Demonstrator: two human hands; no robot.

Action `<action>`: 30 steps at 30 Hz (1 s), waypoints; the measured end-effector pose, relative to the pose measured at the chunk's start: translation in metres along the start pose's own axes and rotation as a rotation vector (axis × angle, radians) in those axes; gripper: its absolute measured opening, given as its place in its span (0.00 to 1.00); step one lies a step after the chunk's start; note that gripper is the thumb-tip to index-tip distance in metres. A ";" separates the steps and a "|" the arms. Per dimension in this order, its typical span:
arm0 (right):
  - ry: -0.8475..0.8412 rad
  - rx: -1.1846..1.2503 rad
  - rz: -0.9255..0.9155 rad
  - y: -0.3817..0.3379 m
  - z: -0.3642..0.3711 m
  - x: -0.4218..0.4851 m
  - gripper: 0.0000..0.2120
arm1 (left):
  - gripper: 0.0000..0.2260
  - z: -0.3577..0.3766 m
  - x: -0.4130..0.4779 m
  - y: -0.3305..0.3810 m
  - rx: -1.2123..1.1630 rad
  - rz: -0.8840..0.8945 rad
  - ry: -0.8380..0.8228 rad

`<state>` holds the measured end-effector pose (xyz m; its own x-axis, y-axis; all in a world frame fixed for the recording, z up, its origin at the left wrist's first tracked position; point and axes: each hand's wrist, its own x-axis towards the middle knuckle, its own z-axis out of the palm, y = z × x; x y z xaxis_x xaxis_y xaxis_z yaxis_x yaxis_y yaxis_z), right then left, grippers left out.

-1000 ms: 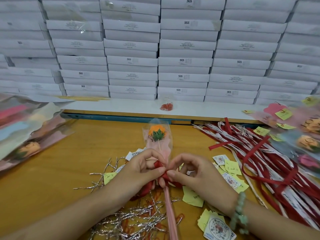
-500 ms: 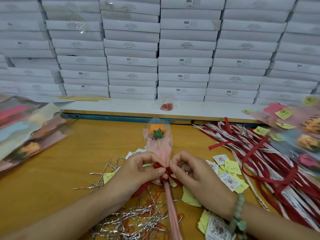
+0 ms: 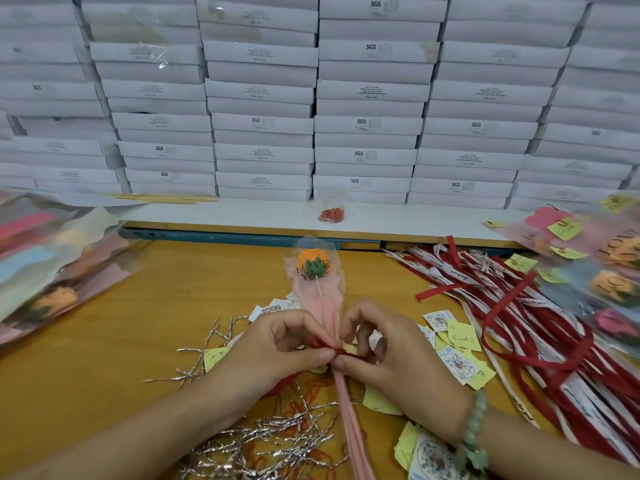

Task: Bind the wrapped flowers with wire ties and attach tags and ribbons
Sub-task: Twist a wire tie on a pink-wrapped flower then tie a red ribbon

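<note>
Left hand (image 3: 277, 348), right hand (image 3: 384, 351) both pinch red ribbon (image 3: 329, 348), apparently knotted round wrapped flower (image 3: 317, 289) neck

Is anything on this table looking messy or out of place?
Nothing looks damaged. The silver wire ties lie in a tangled heap, and tags and yellow notes are strewn loose beside the right hand, which pinches the red ribbon.

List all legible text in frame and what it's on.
"SGS": white boxes stacked at the back.
"LOVE YOU": wrapped flower in the hands, partly covered by its leaf.
"LOV": wrapped flowers at right, cut off.
"U": yellow sticky note.
Unreadable: the boxes' small print, white ribbons, round tags, QR tag, handwritten note.
</note>
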<state>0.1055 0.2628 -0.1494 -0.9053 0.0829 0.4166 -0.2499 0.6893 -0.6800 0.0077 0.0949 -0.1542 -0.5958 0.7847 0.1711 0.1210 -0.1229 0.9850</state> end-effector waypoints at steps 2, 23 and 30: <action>-0.016 0.037 -0.010 0.000 0.000 0.000 0.14 | 0.05 0.001 0.000 0.002 0.039 0.013 0.010; -0.092 0.020 0.064 0.003 0.004 0.002 0.04 | 0.10 0.012 -0.006 0.014 0.345 0.207 0.115; -0.101 0.293 0.104 0.003 0.000 0.002 0.04 | 0.13 0.010 -0.007 0.017 0.405 0.247 0.220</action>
<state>0.1033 0.2653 -0.1505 -0.9572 0.0600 0.2833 -0.2287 0.4436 -0.8666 0.0221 0.0934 -0.1392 -0.6577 0.6107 0.4409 0.5506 -0.0096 0.8347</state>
